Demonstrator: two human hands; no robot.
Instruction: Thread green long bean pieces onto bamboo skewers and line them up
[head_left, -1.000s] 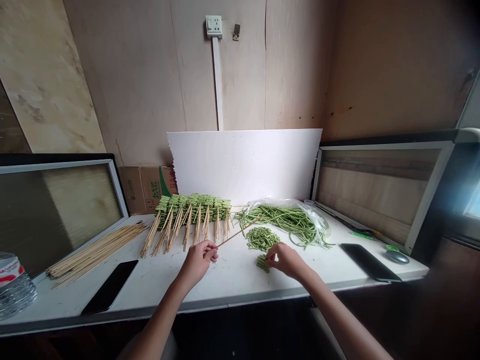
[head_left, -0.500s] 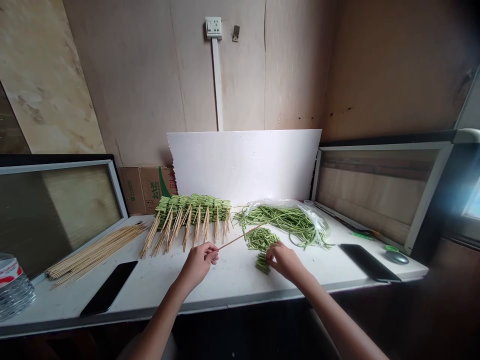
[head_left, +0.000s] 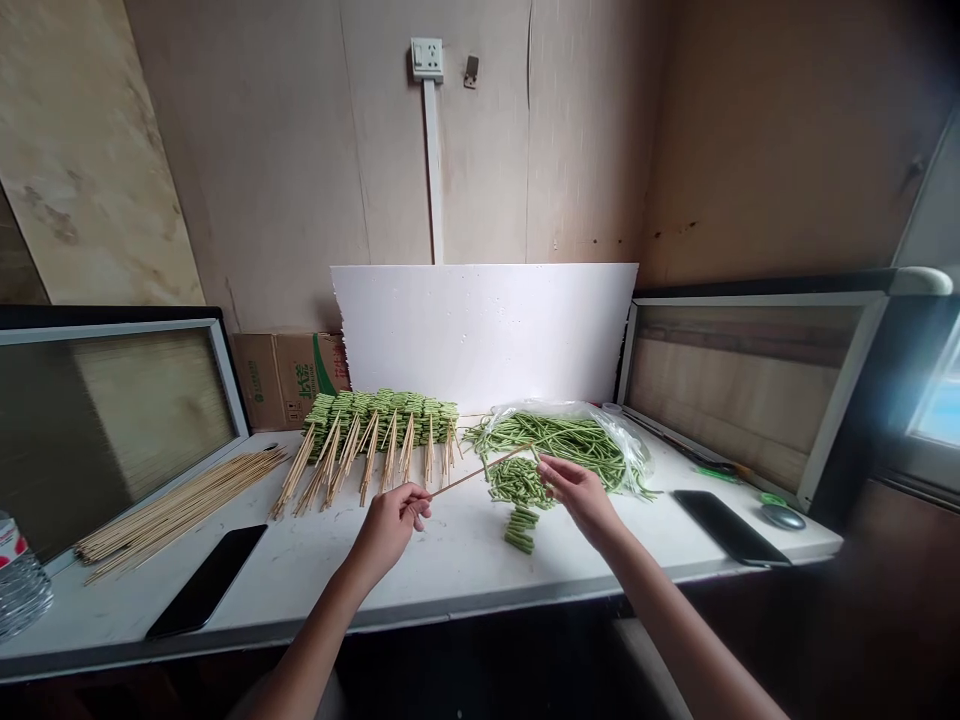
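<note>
Skewer [head_left: 480, 472] sits pinched at its near end in your left hand [head_left: 390, 522] — long axis slanting up-right, tip at your right hand [head_left: 574, 492], fingers half-curled, grip unclear, above the cut beans [head_left: 512, 484].

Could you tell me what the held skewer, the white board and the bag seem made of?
Skewer: likely bamboo, pale tan, thin, matte. White board: probably foam, matte white with a ragged left edge. Bag: thin clear plastic, glossy and crinkled.
</note>
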